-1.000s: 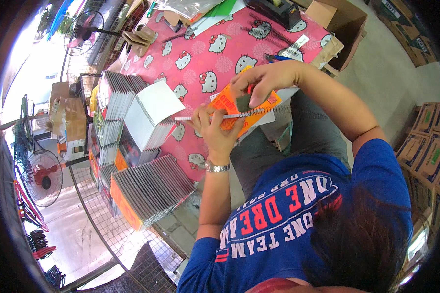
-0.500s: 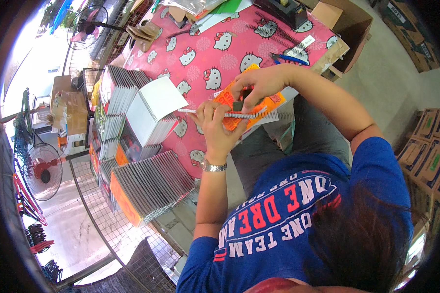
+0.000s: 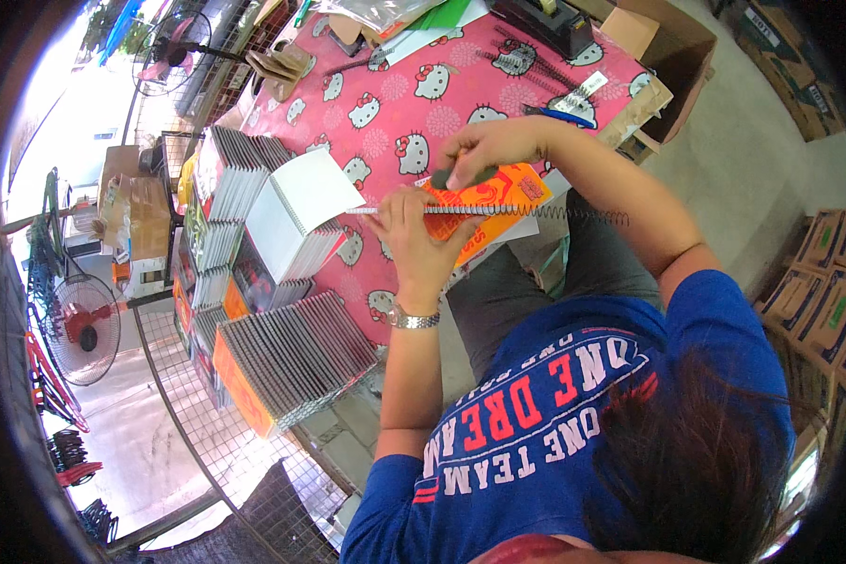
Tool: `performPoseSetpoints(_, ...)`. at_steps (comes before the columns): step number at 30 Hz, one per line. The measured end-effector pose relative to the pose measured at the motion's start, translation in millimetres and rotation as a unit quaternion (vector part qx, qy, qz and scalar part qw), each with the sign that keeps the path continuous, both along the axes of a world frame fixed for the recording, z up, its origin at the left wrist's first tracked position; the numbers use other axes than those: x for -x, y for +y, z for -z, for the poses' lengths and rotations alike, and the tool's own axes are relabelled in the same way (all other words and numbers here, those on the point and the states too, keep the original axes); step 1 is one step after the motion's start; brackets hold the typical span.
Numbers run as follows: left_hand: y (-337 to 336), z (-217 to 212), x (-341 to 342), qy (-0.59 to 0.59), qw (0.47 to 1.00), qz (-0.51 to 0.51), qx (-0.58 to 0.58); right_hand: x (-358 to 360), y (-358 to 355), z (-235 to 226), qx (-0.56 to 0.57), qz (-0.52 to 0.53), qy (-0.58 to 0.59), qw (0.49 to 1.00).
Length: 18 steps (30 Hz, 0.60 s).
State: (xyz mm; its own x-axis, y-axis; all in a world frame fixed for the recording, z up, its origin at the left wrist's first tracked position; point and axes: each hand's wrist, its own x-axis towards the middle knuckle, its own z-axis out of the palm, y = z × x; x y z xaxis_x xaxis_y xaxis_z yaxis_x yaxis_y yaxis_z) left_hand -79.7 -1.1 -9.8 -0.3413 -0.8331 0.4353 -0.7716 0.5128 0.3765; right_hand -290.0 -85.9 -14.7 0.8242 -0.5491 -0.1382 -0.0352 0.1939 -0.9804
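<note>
An orange-covered notebook [image 3: 512, 188] lies at the near edge of the table, under my hands. Along its punched edge runs a dark spiral coil [image 3: 564, 212], whose loose end sticks out to the right, past the notebook and over my lap. My left hand [image 3: 417, 230] is closed over the notebook at that edge, thumb on the near side and fingers on the far side. Just above the coil, my right hand [image 3: 493, 152] has its fingers closed on a small dark block [image 3: 473, 178], partly hidden by the fingers. Its exact kind is unclear.
Left of my hands stand stacks of spiral notebooks [image 3: 291, 352], one with white pages [image 3: 296, 202] open on top. Blue-handled pliers [image 3: 566, 117] and loose dark coils [image 3: 536, 64] lie on the pink patterned tablecloth [image 3: 385, 113]. A cardboard box [image 3: 672, 56] stands at the far right.
My right hand with the dark block has lifted off the coil and shifted slightly left. The coil's loose end now reaches farther right. My left hand stays at the notebook's edge.
</note>
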Motion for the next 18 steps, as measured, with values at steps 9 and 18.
performPoseSetpoints(9, -18.8, 6.7, -37.4, 0.005, 1.000, -0.010, 0.010, -21.6, 3.9, -12.0, -0.082, -0.047, -0.254, 0.963)
performPoseSetpoints(18, -18.5, 8.7, -33.6, 0.016, 0.999, -0.001, 0.035, -32.8, -21.0, 1.4, 0.092, -0.071, 0.075, 0.990)
